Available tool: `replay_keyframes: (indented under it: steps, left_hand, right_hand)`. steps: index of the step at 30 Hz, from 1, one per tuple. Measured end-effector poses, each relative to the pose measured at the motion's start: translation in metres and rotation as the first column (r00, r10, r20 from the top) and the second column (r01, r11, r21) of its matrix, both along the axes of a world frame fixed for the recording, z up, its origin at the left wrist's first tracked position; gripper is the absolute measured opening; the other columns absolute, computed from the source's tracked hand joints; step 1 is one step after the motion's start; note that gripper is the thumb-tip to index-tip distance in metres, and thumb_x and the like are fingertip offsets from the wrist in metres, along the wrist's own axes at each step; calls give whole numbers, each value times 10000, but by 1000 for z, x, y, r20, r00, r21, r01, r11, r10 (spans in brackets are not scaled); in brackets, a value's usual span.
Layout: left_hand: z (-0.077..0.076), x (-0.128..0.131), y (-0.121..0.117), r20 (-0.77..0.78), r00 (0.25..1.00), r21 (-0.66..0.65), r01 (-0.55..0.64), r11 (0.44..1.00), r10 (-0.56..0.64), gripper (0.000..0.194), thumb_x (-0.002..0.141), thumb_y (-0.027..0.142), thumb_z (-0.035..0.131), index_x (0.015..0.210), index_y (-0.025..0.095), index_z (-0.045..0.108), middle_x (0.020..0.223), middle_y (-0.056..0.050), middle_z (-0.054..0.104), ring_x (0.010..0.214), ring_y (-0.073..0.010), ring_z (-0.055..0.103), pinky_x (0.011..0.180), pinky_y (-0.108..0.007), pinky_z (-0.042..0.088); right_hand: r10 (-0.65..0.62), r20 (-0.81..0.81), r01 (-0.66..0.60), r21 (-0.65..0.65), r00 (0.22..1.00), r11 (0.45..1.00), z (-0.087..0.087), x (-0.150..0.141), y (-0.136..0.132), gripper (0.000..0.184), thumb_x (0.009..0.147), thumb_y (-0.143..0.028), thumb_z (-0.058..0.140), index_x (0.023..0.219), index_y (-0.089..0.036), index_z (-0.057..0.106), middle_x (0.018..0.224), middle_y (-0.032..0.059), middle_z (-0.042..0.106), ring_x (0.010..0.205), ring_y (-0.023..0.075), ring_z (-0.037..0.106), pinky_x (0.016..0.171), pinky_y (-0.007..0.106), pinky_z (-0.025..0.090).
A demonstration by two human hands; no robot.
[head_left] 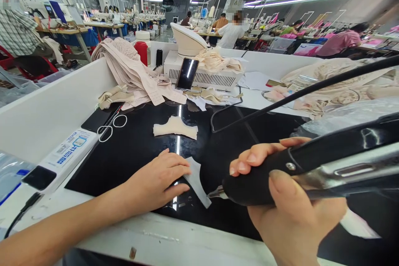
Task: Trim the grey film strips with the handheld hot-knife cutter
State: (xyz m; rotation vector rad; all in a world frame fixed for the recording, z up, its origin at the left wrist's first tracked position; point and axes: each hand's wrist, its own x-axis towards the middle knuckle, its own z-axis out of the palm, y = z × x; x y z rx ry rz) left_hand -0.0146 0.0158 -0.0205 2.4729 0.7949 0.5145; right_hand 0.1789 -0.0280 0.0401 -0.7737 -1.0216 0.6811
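Note:
My right hand is wrapped around a black glue gun with a silver lever along its side. Its metal nozzle tip points left and meets the lower right end of a small grey-white curved fabric piece. My left hand lies with fingers stretched out, fingertips at the upper left edge of that piece; whether they press on it is hard to see. Both are over a glossy black work mat. Farther back on the mat lies a cream curved fabric piece, apart from both hands.
White-handled scissors and a white-blue box are at the left. Beige fabric strips, a phone and a vented white machine stand behind. A black cable crosses at right. People work at sewing machines beyond.

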Motion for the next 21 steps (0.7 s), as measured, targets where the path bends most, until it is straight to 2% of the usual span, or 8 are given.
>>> replay_keyframes:
  steps: [1,4,9,12,16,21]
  left_hand:
    - [-1,-1,0,18,1000,26,10,1000,-11,170,998,216,570,1133,186,669,1210,-65,670,1159,-207,611,1215,-533,273]
    - [-2,-2,-2,66,995,53,67,996,-71,175,1009,182,537,1014,175,711,1075,-43,692,1002,-168,648,1205,-490,304]
    - [-1,0,-6,109,983,8,150,989,-150,213,1030,182,502,1032,172,715,937,-27,693,917,-141,655,1192,-424,336]
    - [-1,2,-3,138,980,10,144,990,-144,226,1038,175,481,1061,168,706,1028,-49,703,978,-153,645,1170,-406,369]
    - [-2,2,2,137,978,-7,159,987,-156,144,994,198,589,1092,177,692,1149,-62,698,1088,-191,614,1101,-381,438]
    - [2,4,1,92,978,-53,195,979,-189,189,933,177,682,1122,186,691,1203,-55,694,1145,-205,597,1101,-377,414]
  right_hand:
    - [-34,-3,34,-5,999,999,1,3,1,375,702,-310,870,994,-279,638,715,-47,651,599,162,590,534,307,545]
    - [-109,2,109,-9,994,994,3,13,5,364,685,-285,858,978,-275,642,705,-48,651,593,167,580,533,317,540]
    - [-141,6,141,-2,990,990,5,18,9,330,701,-231,822,976,-279,645,718,-48,645,625,171,571,546,319,518]
    - [-124,-14,124,5,992,992,8,13,9,330,704,-238,827,974,-279,642,716,-52,642,623,167,567,541,316,514]
    - [-40,-48,42,34,998,999,7,0,6,343,731,-283,836,1006,-273,631,733,-51,648,598,155,581,527,309,518]
    - [89,-34,-88,20,995,996,-2,-11,2,337,792,-300,814,1060,-288,612,793,-34,649,651,155,610,598,321,533]
